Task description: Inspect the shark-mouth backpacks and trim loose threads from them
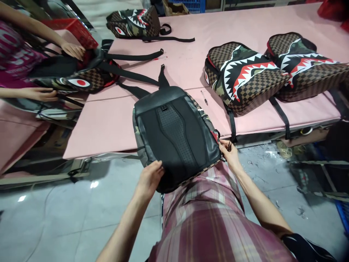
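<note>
Holding the backpack (pixel 174 134) face-down at the pink table's (pixel 103 127) near edge, I close my left hand (pixel 149 178) over its bottom rim at 7 o'clock and pinch the 4 o'clock corner with my right hand (pixel 228 152). I judge it soft, light and floppy, so seams grip best; its long axis runs 6 to 12 o'clock, handle pointing away.

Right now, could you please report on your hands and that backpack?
Left hand gripping backpack bottom edge. Right hand at its right corner, grip unclear. Backpack face down, overhanging pink table. Nothing blocking.
</note>
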Tool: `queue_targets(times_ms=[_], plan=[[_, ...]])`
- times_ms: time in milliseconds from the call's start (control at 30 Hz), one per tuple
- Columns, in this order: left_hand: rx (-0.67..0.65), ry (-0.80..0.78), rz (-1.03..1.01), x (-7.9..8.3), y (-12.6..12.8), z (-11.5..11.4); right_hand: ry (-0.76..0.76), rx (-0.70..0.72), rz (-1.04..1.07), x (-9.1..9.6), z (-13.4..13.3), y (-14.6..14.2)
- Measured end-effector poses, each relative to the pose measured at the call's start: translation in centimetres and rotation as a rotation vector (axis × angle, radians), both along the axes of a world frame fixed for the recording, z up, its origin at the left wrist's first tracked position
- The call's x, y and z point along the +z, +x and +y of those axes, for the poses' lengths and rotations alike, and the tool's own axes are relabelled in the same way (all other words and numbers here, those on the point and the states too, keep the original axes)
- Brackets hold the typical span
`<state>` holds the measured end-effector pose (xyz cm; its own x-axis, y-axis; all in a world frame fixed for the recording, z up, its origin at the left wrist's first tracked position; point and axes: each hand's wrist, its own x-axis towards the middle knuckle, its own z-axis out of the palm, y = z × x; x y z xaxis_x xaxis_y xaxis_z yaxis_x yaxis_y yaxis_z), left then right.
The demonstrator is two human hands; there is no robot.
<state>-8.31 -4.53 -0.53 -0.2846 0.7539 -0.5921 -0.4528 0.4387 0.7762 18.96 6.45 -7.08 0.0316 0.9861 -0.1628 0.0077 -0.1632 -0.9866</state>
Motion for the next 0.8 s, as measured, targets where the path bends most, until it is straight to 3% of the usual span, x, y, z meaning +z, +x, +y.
queue_targets(times_ms=[100,233,300,500,600,700,800], plan=[[0.074,0.143,-0.037,-0.8,-0.3,1.0,0.008,0.007,-0.011,-0.2,0.1,-0.6],[-0.183,0.054,-0.251,-1.7,-0.6,1.3,0.027,0.007,-0.023,-0.7,0.2,-0.5],[-0.204,0.049,-0.299,-1.9,-0.7,1.3,0.043,0.022,-0.025,-0.8,0.4,-0.2],[0.112,0.437,-0.455,-0.7,-1.0,1.1,0.078,0.026,-0.112,-1.0,0.8,0.1],[0.226,0.473,-0.461,0.8,-2.3,0.0,0.114,0.026,-0.176,-0.8,0.9,0.2],[0.361,0.496,-0.323,2.2,-4.4,-1.6,0.133,0.034,-0.250,-0.5,1.0,0.6],[0.352,0.498,-0.273,3.0,-5.6,-2.7,0.142,0.041,-0.375,-0.2,1.2,0.9]])
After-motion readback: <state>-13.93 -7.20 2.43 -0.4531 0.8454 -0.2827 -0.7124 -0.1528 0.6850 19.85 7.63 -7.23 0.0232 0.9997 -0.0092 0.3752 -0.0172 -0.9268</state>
